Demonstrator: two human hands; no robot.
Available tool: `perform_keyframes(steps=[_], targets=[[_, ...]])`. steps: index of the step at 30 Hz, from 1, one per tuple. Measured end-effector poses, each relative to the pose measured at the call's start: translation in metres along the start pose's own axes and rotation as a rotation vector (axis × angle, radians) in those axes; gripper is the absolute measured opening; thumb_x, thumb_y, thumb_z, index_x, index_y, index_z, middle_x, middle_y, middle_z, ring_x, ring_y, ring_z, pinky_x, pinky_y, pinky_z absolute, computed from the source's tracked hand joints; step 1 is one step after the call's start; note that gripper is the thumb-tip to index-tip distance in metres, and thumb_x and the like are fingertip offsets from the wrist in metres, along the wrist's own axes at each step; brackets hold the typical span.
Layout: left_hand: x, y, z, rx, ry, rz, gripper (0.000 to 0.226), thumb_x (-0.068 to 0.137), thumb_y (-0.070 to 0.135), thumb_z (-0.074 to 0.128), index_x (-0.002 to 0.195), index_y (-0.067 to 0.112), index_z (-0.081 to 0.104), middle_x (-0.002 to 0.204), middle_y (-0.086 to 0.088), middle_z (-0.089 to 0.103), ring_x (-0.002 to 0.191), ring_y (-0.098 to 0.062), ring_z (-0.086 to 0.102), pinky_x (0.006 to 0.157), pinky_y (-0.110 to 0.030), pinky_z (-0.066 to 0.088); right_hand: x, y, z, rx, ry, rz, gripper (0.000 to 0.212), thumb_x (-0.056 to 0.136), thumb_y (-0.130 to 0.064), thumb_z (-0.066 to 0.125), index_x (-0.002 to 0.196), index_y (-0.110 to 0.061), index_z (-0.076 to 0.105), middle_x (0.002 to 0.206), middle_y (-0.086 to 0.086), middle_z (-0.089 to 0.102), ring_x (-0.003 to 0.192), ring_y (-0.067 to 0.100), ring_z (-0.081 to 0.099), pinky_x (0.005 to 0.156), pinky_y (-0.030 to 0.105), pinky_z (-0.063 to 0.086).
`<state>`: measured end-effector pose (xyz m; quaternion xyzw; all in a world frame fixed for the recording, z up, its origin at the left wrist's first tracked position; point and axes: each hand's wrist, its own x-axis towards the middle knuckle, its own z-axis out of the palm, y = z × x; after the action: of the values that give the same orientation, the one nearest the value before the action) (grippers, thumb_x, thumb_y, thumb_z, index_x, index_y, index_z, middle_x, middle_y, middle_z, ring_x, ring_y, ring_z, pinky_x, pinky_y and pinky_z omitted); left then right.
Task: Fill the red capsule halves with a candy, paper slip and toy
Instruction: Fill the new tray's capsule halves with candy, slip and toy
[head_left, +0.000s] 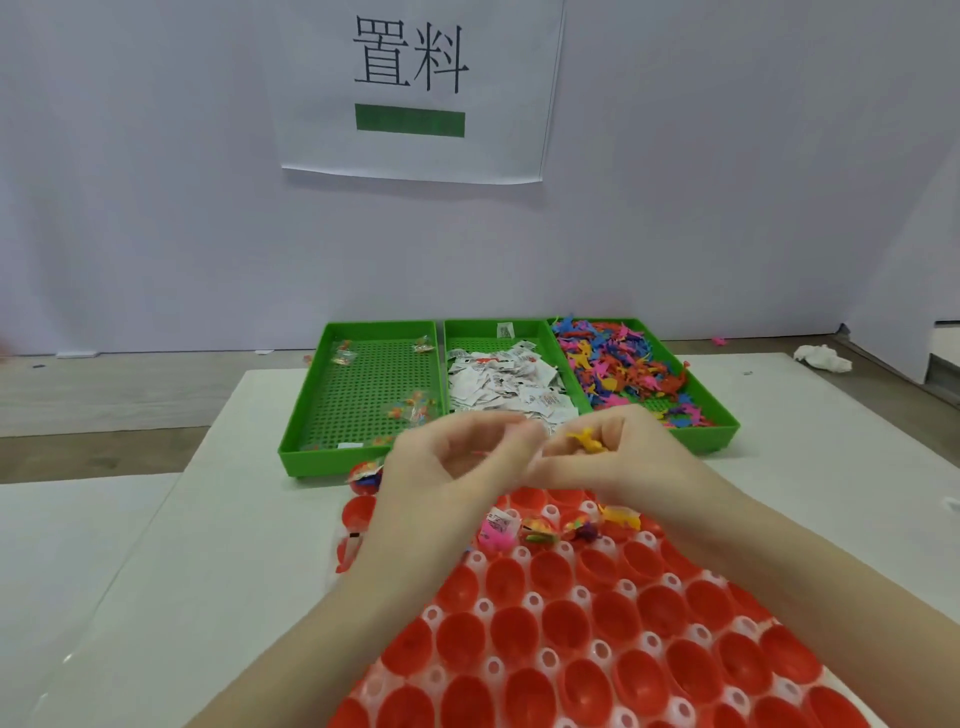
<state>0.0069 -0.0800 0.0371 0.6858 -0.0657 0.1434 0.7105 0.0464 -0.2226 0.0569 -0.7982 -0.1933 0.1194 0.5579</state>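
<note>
Three green trays (306, 441) hold candies, paper slips (506, 384), toys. Just before them, right hand (618, 457) pinches a yellow toy (587, 440); left hand (457, 462), fingers curled, blurred, grasp unclear.

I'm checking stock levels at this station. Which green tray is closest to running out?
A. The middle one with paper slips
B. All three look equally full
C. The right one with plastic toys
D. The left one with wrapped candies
D: the left candy tray shows mostly bare mesh floor with only a few wrapped candies, while the paper slip tray and the toy tray hold dense piles.
</note>
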Motion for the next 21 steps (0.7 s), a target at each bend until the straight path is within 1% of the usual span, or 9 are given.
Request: perform_keyframes(steps=[1,3,5,7,9,12,14,16,21], targets=[[-0.004,-0.003,0.003,0.014,-0.002,0.001,0.004,0.075,0.02,0.069,0.074,0.02,0.072,0.069,0.005,0.072,0.064,-0.003,0.066,0.062,-0.015,0.053,-0.006,0.003,0.0,0.002,0.017,0.003,0.021,0.07,-0.016,0.076,0.06,-0.001,0.064,0.047,-0.006,0.045,0.045,0.004,0.037,0.047,0.011,0.03],[-0.007,-0.01,0.008,0.042,0.008,-0.006,0.015,0.079,0.005,0.066,0.075,0.02,0.07,0.065,0.006,0.071,0.062,-0.003,0.065,0.063,-0.018,0.054,-0.017,0.006,0.0,0.01,0.032,-0.02,0.019,0.069,-0.023,0.077,0.057,-0.012,0.067,0.044,-0.012,0.039,0.043,0.002,0.033,0.047,0.01,0.027],[-0.009,-0.013,0.009,0.057,0.023,-0.024,0.024,0.08,-0.001,0.065,0.072,0.022,0.07,0.062,0.007,0.07,0.059,-0.002,0.064,0.062,-0.018,0.054,-0.028,0.01,-0.001,-0.008,0.052,-0.053,0.027,0.066,-0.045,0.069,0.07,-0.018,0.073,0.047,-0.013,0.033,0.045,0.002,0.029,0.047,0.011,0.027],[-0.01,-0.014,0.009,0.064,0.022,-0.032,0.025,0.08,-0.001,0.065,0.075,0.023,0.069,0.062,0.005,0.07,0.058,-0.002,0.064,0.058,-0.016,0.052,-0.038,0.012,-0.007,-0.009,0.065,-0.056,0.042,0.067,-0.058,0.051,0.088,-0.029,0.073,0.049,-0.013,0.034,0.05,0.004,0.036,0.057,0.019,0.046],[-0.013,-0.014,0.009,0.047,0.008,-0.045,0.022,0.079,0.0,0.066,0.081,0.022,0.065,0.063,0.001,0.07,0.058,-0.006,0.064,0.056,-0.016,0.051,-0.046,0.011,-0.013,0.034,0.059,-0.023,0.04,0.074,-0.052,0.041,0.099,-0.036,0.067,0.054,-0.009,0.036,0.052,0.008,0.042,0.077,0.027,0.048],[-0.016,-0.011,0.014,0.022,-0.044,-0.046,0.019,0.077,0.001,0.068,0.079,0.019,0.06,0.066,-0.005,0.07,0.059,-0.009,0.065,0.056,-0.015,0.05,-0.057,0.008,-0.021,-0.016,0.031,-0.089,0.036,0.076,-0.036,0.044,0.107,-0.035,0.063,0.056,-0.006,0.051,0.056,0.0,0.049,0.07,0.008,0.041],[-0.017,-0.008,0.018,0.063,-0.1,-0.012,0.017,0.077,0.002,0.069,0.074,0.018,0.064,0.069,-0.004,0.071,0.061,-0.008,0.066,0.057,-0.015,0.05,-0.062,0.006,-0.023,-0.065,0.05,-0.157,0.035,0.071,-0.031,0.053,0.102,-0.036,0.069,0.065,-0.008,0.066,0.063,-0.002,0.058,0.068,0.006,0.043],[-0.018,-0.005,0.021,0.08,-0.142,0.01,0.017,0.077,0.003,0.069,0.073,0.019,0.069,0.069,-0.001,0.072,0.061,-0.007,0.066,0.057,-0.015,0.05,-0.064,0.002,-0.023,-0.035,0.137,-0.187,0.027,0.059,-0.027,0.066,0.082,-0.037,0.074,0.077,-0.004,0.073,0.069,0.005,0.067,0.067,0.012,0.051],[-0.02,0.003,0.023,0.082,-0.196,0.03,0.022,0.076,0.004,0.07,0.072,0.026,0.071,0.067,0.006,0.071,0.06,-0.003,0.065,0.055,-0.013,0.048,-0.067,-0.008,-0.031,0.002,0.191,-0.238,0.025,0.039,-0.027,0.074,0.063,-0.021,0.073,0.06,0.002,0.07,0.054,0.009,0.067,0.055,0.012,0.051]])
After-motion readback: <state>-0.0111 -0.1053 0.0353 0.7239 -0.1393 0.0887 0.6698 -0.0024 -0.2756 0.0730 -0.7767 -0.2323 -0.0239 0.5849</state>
